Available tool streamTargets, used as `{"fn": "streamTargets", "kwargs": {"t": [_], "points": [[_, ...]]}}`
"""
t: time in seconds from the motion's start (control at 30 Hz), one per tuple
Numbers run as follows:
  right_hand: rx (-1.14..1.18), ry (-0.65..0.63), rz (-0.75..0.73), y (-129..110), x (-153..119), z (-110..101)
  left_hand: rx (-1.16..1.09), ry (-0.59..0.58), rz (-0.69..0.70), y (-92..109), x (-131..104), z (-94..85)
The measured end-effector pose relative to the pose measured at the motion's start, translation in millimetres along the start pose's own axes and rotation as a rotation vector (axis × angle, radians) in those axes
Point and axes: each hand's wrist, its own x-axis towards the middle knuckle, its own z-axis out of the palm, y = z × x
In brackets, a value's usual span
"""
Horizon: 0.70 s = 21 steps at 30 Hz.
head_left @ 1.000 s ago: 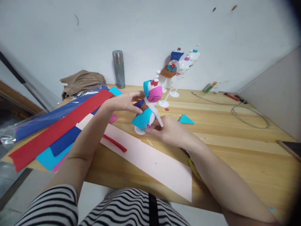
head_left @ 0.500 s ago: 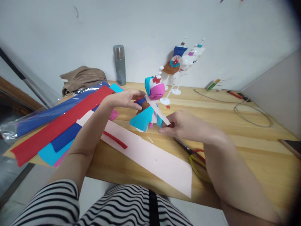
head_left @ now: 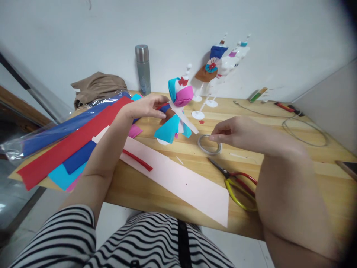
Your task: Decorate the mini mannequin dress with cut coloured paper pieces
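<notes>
A small white doll form (head_left: 178, 98) stands on the wooden table, dressed in turquoise and pink pieces, with a pale strip hanging diagonally across its front. My left hand (head_left: 150, 107) is at its left side, thumb and fingers closed on the brown and blue fabric (head_left: 166, 113). My right hand (head_left: 227, 132) pinches the rim of a roll of tape (head_left: 209, 144), right of the doll. Yellow-and-red scissors (head_left: 237, 186) lie below the roll. A long pale pink sheet (head_left: 178, 178) with a narrow red strip (head_left: 137, 160) on it lies in front.
At the left, red (head_left: 75, 141), blue and turquoise sheets lie beside plastic wrap and brown cloth (head_left: 97, 87). A thermos (head_left: 143, 70) stands near the wall. Dressed forms on round bases (head_left: 198, 115) stand behind, with a cable (head_left: 304, 137) and a cutter (head_left: 284, 107) at the right.
My right hand has left the pale strip by the doll and moved right, and now grips the tape roll. My left hand has stayed at the doll's side.
</notes>
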Motion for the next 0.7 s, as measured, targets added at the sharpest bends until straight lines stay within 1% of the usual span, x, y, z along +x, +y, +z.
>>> {"fn": "streamTargets", "kwargs": {"t": [0.1,0.27,0.37,0.4,0.47,0.53,0.6,0.67,0.7], "points": [[-0.014,0.035,0.017,6.2,1.3,-1.6,-0.097,-0.059,-0.003,-6.6,-2.7,-10.6],[0.010,0.012,0.073,12.2,8.4,-2.1,-0.229,0.025,-0.019,-28.7,-0.2,-20.6],[0.074,0.022,0.049,12.1,10.9,0.3,-0.295,0.041,0.038,-41.8,2.7,-22.0],[0.127,0.042,0.021,11.6,12.4,1.9,-0.312,0.042,0.065,-45.1,3.2,-22.4],[0.317,0.109,-0.052,9.6,18.2,5.6,-0.339,0.027,0.092,-49.9,3.5,-23.3],[0.582,0.204,-0.137,5.6,29.5,7.3,-0.353,-0.010,0.073,-52.9,3.5,-23.9],[0.783,0.287,-0.247,-2.3,45.2,4.2,-0.348,-0.035,0.064,-55.3,4.1,-23.9],[0.879,0.299,-0.396,-15.0,61.3,-4.6,-0.324,-0.045,0.087,-57.4,5.4,-23.1],[0.895,0.278,-0.478,-23.2,68.2,-10.5,-0.326,-0.054,0.102,-58.3,5.9,-22.6]]}}
